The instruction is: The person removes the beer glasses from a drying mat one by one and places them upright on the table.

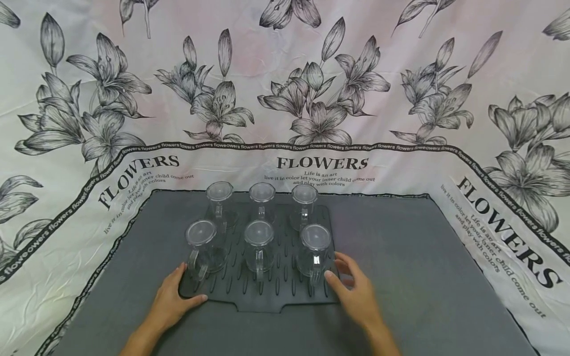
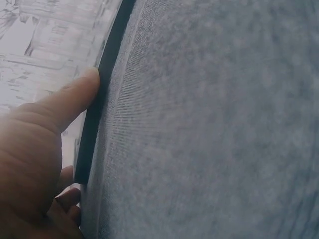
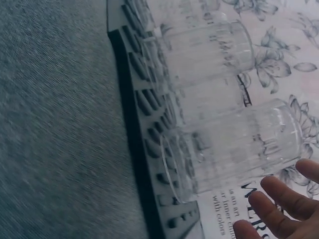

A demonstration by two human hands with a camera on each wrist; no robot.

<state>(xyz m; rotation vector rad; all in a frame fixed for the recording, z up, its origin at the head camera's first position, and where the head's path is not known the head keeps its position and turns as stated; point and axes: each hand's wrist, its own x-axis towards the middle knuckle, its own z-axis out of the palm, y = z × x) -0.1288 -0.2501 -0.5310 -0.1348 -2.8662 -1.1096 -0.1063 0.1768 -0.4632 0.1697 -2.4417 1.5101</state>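
Observation:
Several clear glass mugs [image 1: 259, 242] stand upside down in two rows on a dark ridged drying mat [image 1: 262, 299], which lies on a grey cloth. Handles on the front-row mugs face toward me. My left hand [image 1: 171, 299] spans the mat's front left corner; its thumb touches the front edge [image 2: 94, 129], while the other fingers lie along the left side, partly hidden. Beside the mat's right edge is my right hand [image 1: 356, 291], fingers spread, near the front right mug [image 1: 313, 252]. The right wrist view shows these fingers around nothing, close to a mug [image 3: 234, 149].
Grey cloth [image 1: 392, 247] covers the surface around the mat. Behind and at both sides rises a white flower-printed curtain [image 1: 320, 168] with black lettering. The back-row mugs [image 1: 261, 202] stand near its lower edge.

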